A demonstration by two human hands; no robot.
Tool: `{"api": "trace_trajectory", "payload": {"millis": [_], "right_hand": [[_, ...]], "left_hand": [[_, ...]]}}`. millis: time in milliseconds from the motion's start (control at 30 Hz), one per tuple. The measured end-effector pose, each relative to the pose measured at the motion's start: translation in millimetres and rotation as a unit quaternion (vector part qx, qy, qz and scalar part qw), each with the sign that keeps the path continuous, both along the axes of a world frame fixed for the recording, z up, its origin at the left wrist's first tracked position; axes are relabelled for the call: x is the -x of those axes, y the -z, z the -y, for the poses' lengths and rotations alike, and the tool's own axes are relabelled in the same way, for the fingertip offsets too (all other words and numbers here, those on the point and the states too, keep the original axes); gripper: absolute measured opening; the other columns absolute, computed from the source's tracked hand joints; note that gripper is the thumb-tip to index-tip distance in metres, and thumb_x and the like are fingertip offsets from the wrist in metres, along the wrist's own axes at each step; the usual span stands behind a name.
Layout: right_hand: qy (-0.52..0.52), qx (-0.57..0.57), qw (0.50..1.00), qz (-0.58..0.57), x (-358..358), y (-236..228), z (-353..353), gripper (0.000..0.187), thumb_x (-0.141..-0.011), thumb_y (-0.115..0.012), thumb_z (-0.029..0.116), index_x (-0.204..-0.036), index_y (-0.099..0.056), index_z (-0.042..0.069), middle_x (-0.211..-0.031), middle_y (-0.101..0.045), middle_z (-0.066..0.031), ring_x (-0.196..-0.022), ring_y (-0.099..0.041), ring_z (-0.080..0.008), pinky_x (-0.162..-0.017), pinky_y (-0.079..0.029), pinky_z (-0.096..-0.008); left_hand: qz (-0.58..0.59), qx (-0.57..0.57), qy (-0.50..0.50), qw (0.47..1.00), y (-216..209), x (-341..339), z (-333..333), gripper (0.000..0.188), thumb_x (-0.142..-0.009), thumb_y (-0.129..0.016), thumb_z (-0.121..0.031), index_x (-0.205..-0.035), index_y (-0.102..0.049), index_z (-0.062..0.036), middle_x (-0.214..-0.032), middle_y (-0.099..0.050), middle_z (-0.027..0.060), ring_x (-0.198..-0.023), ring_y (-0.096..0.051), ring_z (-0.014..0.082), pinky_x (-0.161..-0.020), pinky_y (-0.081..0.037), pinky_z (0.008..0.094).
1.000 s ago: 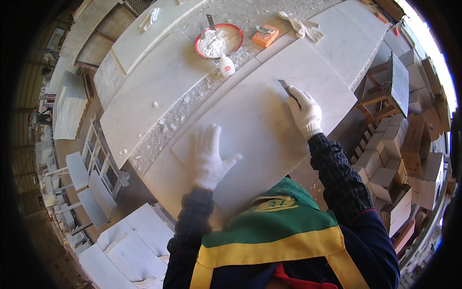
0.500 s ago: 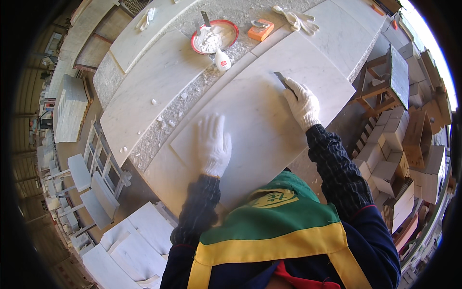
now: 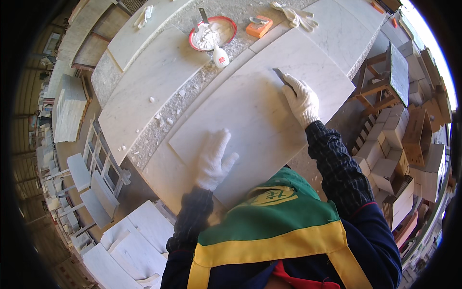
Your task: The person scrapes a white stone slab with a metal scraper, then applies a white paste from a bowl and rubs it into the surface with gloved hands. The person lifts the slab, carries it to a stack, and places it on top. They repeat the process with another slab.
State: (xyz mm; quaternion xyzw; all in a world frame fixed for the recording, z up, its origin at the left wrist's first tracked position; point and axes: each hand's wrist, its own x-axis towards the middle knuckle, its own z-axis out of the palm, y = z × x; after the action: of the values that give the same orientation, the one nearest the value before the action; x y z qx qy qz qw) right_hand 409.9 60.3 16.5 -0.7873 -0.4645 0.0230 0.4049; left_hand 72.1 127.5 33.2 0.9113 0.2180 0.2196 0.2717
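Note:
A pale grey-veined stone slab (image 3: 260, 111) lies before me on top of other slabs. My right hand (image 3: 301, 102), in a white knit glove, is closed round a putty knife (image 3: 279, 75); its dark blade juts out beyond my fingers over the slab. My left hand (image 3: 214, 163), gloved the same way, is over the slab's near left part, empty, fingers stretched out side by side and thumb apart. Whether it touches the stone I cannot tell. A red-rimmed bowl (image 3: 233, 40) of white paste stands beyond, with two flat blades standing in it. Beside it is a white squeeze bottle (image 3: 221, 58).
An orange block (image 3: 258, 29) with a small metal object on top and a pair of white gloves (image 3: 299, 19) lie farther back. White crumbs (image 3: 161, 119) litter the rough strip at left. A wooden stand (image 3: 385, 77) and cardboard boxes (image 3: 385, 135) stand at right.
My left hand has turned its fingers toward the right and drawn slightly nearer to me. My right hand with the putty knife has shifted barely at all.

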Motion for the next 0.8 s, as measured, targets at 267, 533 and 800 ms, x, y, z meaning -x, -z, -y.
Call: {"api": "trace_trajectory", "payload": {"millis": [267,533,800], "right_hand": [[0.006,0.012,1.000,0.003,-1.1,3.9,-0.2,0.033,-0.094,-0.071,0.026,-0.124,-0.073,0.013,-0.114,-0.075,-0.0138,-0.107,-0.070,-0.0343,-0.092,-0.056,-0.0400],[0.006,0.003,1.000,-0.001,-1.4,4.8,-0.7,0.032,-0.094,-0.071,0.026,-0.124,-0.073,0.013,-0.114,-0.075,-0.0140,-0.107,-0.070,-0.0343,-0.092,-0.056,-0.0398],[0.009,0.014,1.000,-0.001,0.6,-0.1,-0.2,0.032,-0.094,-0.071,0.026,-0.123,-0.073,0.013,-0.113,-0.075,-0.0136,-0.106,-0.070,-0.0336,-0.091,-0.056,-0.0395]], "left_hand": [[-0.148,-0.109,-0.109,0.977,2.9,-21.7,-25.0,0.104,-0.082,-0.082,-0.053,-0.160,-0.035,-0.0032,-0.164,-0.039,0.0230,-0.152,-0.036,0.0415,-0.128,-0.023,0.0555],[-0.165,-0.134,-0.136,0.968,3.0,-46.9,-45.2,0.091,-0.091,-0.068,-0.061,-0.158,-0.041,-0.0057,-0.163,-0.040,0.0215,-0.153,-0.033,0.0404,-0.129,-0.020,0.0534],[-0.061,-0.072,-0.130,0.987,4.7,-94.6,-2.5,0.070,-0.098,-0.068,-0.040,-0.155,-0.044,-0.0061,-0.159,-0.045,0.0212,-0.151,-0.035,0.0422,-0.127,-0.023,0.0541]]}}
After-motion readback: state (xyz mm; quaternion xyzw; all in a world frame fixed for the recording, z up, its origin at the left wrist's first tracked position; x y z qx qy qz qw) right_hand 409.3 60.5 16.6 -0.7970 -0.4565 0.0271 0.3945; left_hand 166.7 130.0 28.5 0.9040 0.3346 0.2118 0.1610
